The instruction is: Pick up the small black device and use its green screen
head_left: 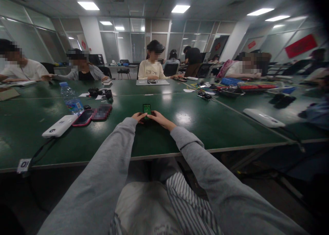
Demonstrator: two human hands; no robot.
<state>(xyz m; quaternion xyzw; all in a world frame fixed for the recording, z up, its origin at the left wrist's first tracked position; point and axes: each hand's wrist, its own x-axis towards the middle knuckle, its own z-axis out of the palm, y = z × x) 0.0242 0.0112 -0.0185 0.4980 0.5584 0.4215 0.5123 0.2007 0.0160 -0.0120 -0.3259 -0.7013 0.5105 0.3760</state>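
A small dark-framed smartphone [147,108] with a lit green screen stands at the middle of the green table, its near end between my hands. My left hand [140,117] grips its lower left side, thumb over the near edge of the screen. From the right, my right hand [160,119] closes on the other side, its thumb meeting the left one on the lower screen. The fingers beneath the phone are hidden. What the screen displays is too small to read.
Left of my hands lie a pink-edged phone [83,118], a white power bank [59,126] and a water bottle [72,99]. Another white power bank [264,118] is at right. Cables and tools [231,87] cover the far right. Several people sit around the table [205,132].
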